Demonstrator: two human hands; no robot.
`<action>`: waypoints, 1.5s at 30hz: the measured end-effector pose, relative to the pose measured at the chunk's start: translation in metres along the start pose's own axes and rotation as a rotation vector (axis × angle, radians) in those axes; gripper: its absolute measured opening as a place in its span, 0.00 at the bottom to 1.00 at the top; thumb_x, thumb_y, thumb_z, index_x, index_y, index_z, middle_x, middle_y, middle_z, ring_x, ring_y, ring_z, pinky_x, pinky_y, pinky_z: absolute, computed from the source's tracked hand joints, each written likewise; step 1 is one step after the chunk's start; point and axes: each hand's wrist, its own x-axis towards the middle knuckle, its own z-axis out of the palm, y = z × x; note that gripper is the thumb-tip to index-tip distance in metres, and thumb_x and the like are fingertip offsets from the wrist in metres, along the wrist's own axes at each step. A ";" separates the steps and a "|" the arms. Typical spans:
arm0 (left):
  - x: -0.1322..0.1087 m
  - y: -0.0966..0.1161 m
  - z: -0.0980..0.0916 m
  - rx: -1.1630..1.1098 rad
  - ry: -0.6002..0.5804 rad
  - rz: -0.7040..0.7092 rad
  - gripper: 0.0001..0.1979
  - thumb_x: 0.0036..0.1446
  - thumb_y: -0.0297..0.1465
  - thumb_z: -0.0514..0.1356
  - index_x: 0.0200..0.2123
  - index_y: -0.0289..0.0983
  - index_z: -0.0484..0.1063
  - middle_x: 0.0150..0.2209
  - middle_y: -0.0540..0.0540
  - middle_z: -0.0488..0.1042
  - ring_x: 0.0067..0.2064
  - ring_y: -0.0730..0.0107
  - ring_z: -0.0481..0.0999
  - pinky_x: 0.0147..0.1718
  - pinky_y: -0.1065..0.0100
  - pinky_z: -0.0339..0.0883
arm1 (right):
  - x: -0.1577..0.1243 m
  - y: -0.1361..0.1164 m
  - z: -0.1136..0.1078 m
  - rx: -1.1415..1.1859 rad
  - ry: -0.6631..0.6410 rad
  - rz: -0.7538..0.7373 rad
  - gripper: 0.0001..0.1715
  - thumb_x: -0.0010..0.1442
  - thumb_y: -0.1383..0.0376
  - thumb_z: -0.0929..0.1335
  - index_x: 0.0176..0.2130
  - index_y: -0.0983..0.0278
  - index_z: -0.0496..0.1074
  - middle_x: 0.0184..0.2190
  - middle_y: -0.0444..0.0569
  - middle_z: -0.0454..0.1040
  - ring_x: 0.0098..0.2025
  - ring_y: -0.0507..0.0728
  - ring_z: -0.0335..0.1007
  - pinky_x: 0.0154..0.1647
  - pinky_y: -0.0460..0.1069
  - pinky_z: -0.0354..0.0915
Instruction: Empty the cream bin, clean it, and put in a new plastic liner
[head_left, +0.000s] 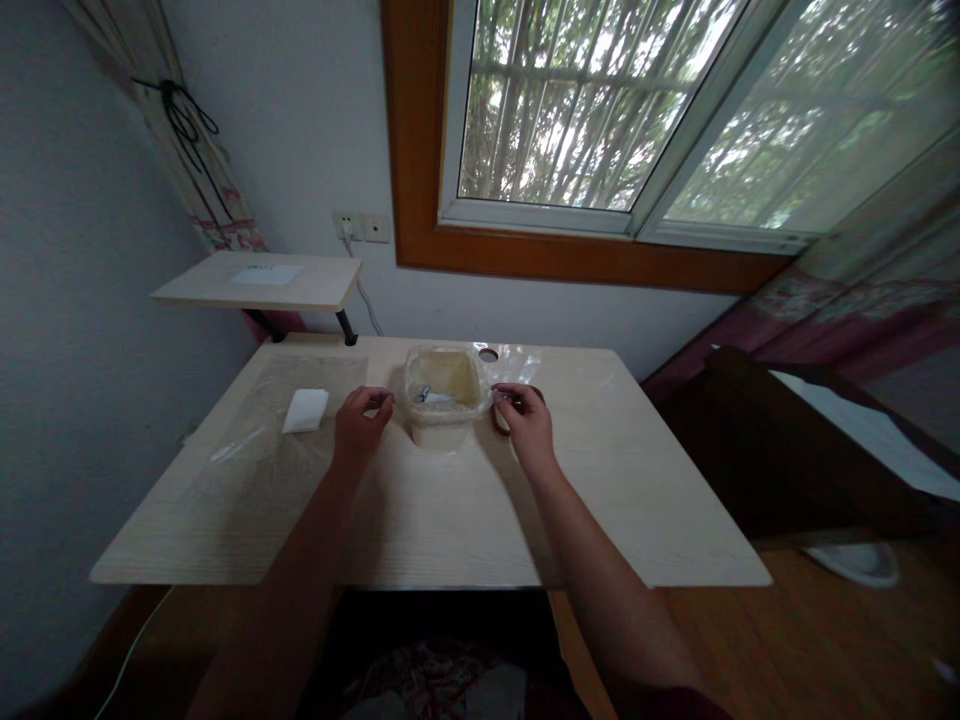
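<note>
A small cream-coloured bin [439, 434] stands upright on the table, with a clear plastic bag [459, 408] lining it and folded over its rim. Something small and dark with white bits [425, 394] lies inside, too small to name. Just left of the bin is my left hand [363, 420], thumb and fingers curled together; whatever they may hold is hidden. At the right side of the rim, my right hand [529, 420] has its fingertips pinched at the bag's edge. Partly under that hand sits a brown-edged round object [501, 424], mostly covered.
A clear plastic sheet [259, 440] lies on the table's left part with a folded white paper [305, 410] on it. Behind it rises a small shelf [315, 278]. More clear plastic [525, 360] and a cable hole [488, 355] are near the back edge.
</note>
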 end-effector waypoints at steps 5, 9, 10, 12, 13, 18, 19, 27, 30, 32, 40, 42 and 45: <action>0.003 0.008 -0.001 -0.018 0.012 -0.002 0.08 0.58 0.37 0.62 0.35 0.38 0.77 0.35 0.47 0.79 0.36 0.67 0.79 0.40 0.66 0.74 | 0.002 0.000 -0.001 0.049 0.012 0.027 0.16 0.56 0.54 0.74 0.41 0.60 0.79 0.38 0.49 0.80 0.40 0.59 0.74 0.44 0.54 0.69; 0.006 0.017 -0.003 -0.061 0.024 -0.010 0.08 0.58 0.36 0.62 0.35 0.38 0.77 0.35 0.47 0.79 0.34 0.68 0.79 0.39 0.67 0.73 | 0.005 -0.004 -0.002 0.089 0.020 0.025 0.16 0.55 0.54 0.75 0.41 0.60 0.78 0.38 0.48 0.80 0.39 0.58 0.74 0.44 0.54 0.69; 0.007 0.019 -0.004 -0.070 0.028 -0.006 0.08 0.58 0.36 0.62 0.35 0.38 0.77 0.35 0.47 0.79 0.34 0.68 0.79 0.39 0.67 0.73 | 0.006 -0.004 -0.002 0.096 0.025 0.022 0.17 0.55 0.54 0.75 0.41 0.60 0.78 0.37 0.48 0.80 0.38 0.58 0.74 0.44 0.54 0.69; 0.009 0.024 -0.005 -0.083 0.039 0.005 0.08 0.58 0.36 0.63 0.35 0.37 0.77 0.36 0.47 0.79 0.35 0.68 0.79 0.39 0.67 0.73 | 0.008 -0.005 -0.002 0.095 0.033 0.014 0.17 0.55 0.54 0.76 0.41 0.60 0.78 0.36 0.48 0.79 0.38 0.58 0.73 0.44 0.54 0.69; 0.010 0.025 -0.005 -0.088 0.044 0.009 0.08 0.58 0.35 0.63 0.35 0.37 0.77 0.36 0.47 0.79 0.36 0.68 0.79 0.40 0.67 0.73 | 0.009 -0.006 -0.002 0.091 0.036 0.008 0.17 0.55 0.53 0.76 0.41 0.60 0.78 0.36 0.47 0.79 0.38 0.58 0.73 0.44 0.53 0.69; 0.014 0.028 -0.006 -0.133 0.050 -0.030 0.09 0.57 0.37 0.63 0.36 0.38 0.77 0.38 0.46 0.79 0.38 0.66 0.79 0.42 0.67 0.73 | 0.012 -0.004 -0.003 0.099 0.038 -0.024 0.16 0.56 0.54 0.76 0.40 0.59 0.77 0.35 0.47 0.79 0.37 0.57 0.72 0.44 0.53 0.68; 0.014 0.027 -0.006 -0.142 0.048 -0.059 0.09 0.57 0.37 0.63 0.36 0.38 0.77 0.38 0.46 0.79 0.38 0.66 0.79 0.41 0.66 0.73 | 0.012 -0.003 -0.003 0.095 0.034 -0.023 0.16 0.56 0.54 0.76 0.41 0.59 0.77 0.36 0.47 0.79 0.37 0.57 0.72 0.44 0.53 0.68; 0.014 0.010 -0.002 -0.206 -0.046 -0.343 0.17 0.54 0.44 0.65 0.39 0.38 0.79 0.36 0.44 0.81 0.39 0.63 0.78 0.41 0.64 0.70 | 0.005 0.002 -0.006 0.045 -0.032 0.022 0.18 0.57 0.52 0.75 0.44 0.58 0.78 0.38 0.48 0.80 0.39 0.59 0.74 0.43 0.54 0.69; 0.013 0.010 -0.006 -0.267 -0.138 -0.456 0.21 0.52 0.47 0.65 0.41 0.37 0.79 0.39 0.42 0.81 0.40 0.62 0.78 0.38 0.64 0.69 | 0.004 0.001 -0.007 0.038 -0.037 0.016 0.17 0.57 0.53 0.75 0.44 0.58 0.78 0.39 0.48 0.80 0.39 0.59 0.75 0.44 0.54 0.69; 0.011 0.013 -0.009 -0.341 -0.207 -0.573 0.23 0.53 0.49 0.65 0.43 0.38 0.78 0.42 0.41 0.81 0.40 0.62 0.78 0.36 0.65 0.68 | 0.003 0.000 -0.008 0.036 -0.040 0.007 0.17 0.58 0.53 0.75 0.44 0.58 0.79 0.39 0.49 0.80 0.40 0.59 0.75 0.44 0.54 0.69; 0.007 0.016 -0.008 -0.629 -0.310 -0.711 0.22 0.47 0.42 0.72 0.45 0.39 0.78 0.41 0.46 0.78 0.38 0.72 0.74 0.34 0.71 0.64 | 0.002 -0.004 -0.006 0.051 -0.046 0.003 0.16 0.58 0.55 0.75 0.44 0.58 0.79 0.38 0.48 0.80 0.40 0.59 0.75 0.45 0.55 0.69; 0.009 0.014 -0.005 -0.697 -0.281 -0.707 0.24 0.45 0.39 0.73 0.45 0.39 0.77 0.38 0.48 0.77 0.35 0.75 0.73 0.33 0.72 0.63 | 0.001 -0.004 -0.005 0.053 -0.044 -0.002 0.16 0.58 0.54 0.75 0.44 0.58 0.79 0.38 0.48 0.80 0.40 0.59 0.75 0.45 0.55 0.69; 0.014 0.016 -0.004 -0.734 -0.198 -0.659 0.25 0.43 0.37 0.74 0.45 0.38 0.75 0.35 0.49 0.76 0.33 0.75 0.71 0.33 0.72 0.63 | -0.001 -0.004 -0.005 0.045 -0.044 -0.004 0.16 0.58 0.53 0.75 0.43 0.59 0.79 0.38 0.49 0.81 0.40 0.59 0.75 0.46 0.55 0.69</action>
